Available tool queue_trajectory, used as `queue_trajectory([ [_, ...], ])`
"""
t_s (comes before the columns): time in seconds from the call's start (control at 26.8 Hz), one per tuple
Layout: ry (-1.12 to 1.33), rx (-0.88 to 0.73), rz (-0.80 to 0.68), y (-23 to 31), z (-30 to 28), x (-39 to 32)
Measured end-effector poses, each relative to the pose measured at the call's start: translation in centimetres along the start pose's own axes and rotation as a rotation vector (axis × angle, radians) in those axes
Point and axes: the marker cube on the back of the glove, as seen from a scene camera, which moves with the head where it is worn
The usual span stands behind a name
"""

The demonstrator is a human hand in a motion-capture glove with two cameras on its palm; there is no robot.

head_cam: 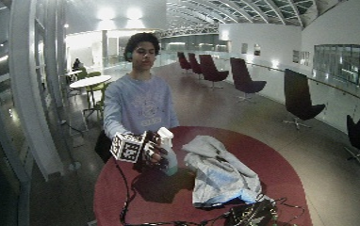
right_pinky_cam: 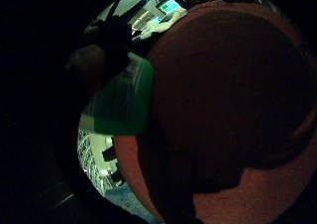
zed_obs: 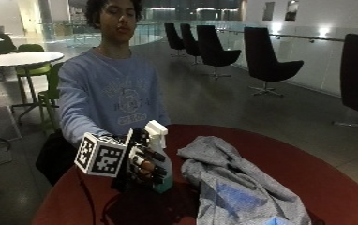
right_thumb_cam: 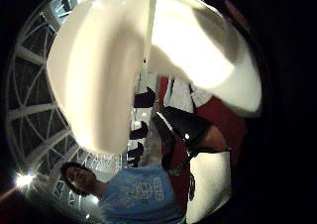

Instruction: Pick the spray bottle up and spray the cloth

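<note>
In the outside view my gloved right hand (zed_obs: 143, 161) grips a spray bottle (zed_obs: 158, 136) with a white head and a green body, held upright just above the red table (zed_obs: 303, 168). Its nozzle points toward the grey cloth (zed_obs: 241, 185), which lies crumpled on the table beside the bottle. The wide outside view shows the same: hand (head_cam: 150, 153), bottle (head_cam: 167, 141), cloth (head_cam: 221, 172). The bottle's white head (right_thumb_cam: 109, 70) fills the thumb side palm view. Its green body (right_pinky_cam: 124, 102) shows in the little finger side palm view beside the red table (right_pinky_cam: 233, 100).
A dark heap of cables and gear (head_cam: 249, 215) lies at the table's near edge. Black chairs (zed_obs: 263, 61) stand along the railing behind. A round white table (zed_obs: 20, 58) with green chairs stands behind the person.
</note>
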Motion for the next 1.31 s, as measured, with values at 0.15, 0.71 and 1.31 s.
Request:
queue_trajectory([
  [0.15,-0.038,0.027,-0.017,-0.9,1.0,0.1],
  [0.71,-0.136,0.119,-0.148,-1.7,1.3,-1.3],
  [1.31,-0.065,-0.259,0.053,-2.9,0.2,-5.2],
])
